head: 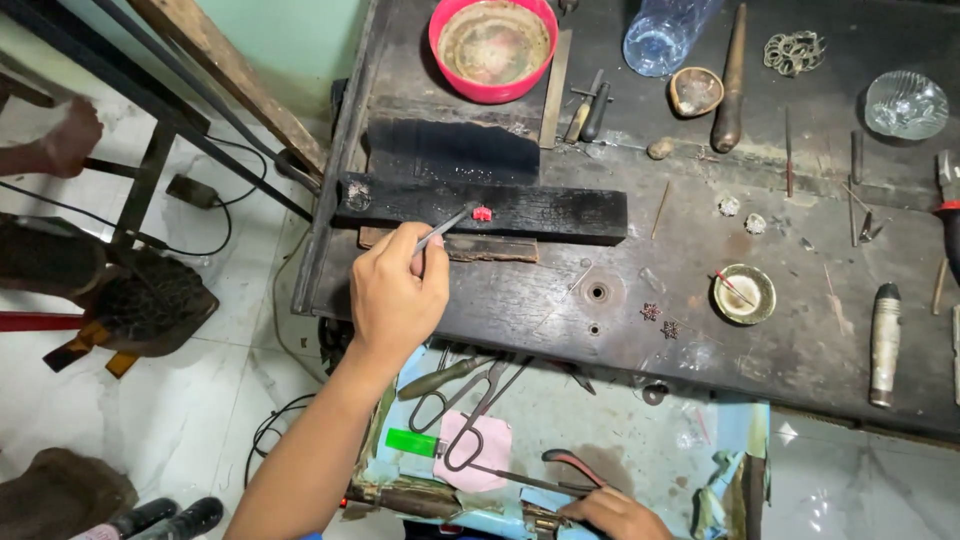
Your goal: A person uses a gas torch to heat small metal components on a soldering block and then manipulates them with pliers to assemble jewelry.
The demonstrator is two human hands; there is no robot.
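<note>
My left hand grips thin metal tweezers, their tip almost touching a small red piece. The piece lies on a charred black block on the dark workbench. My right hand is at the bottom edge, only partly in view, resting on a light blue tray close to red-handled pliers. Whether it holds anything is hidden.
The tray holds shears and a green lighter. On the bench are a pink bowl, a plastic bottle, a glass dish, a small brass dish, files and small ornaments. Another person's hand is far left.
</note>
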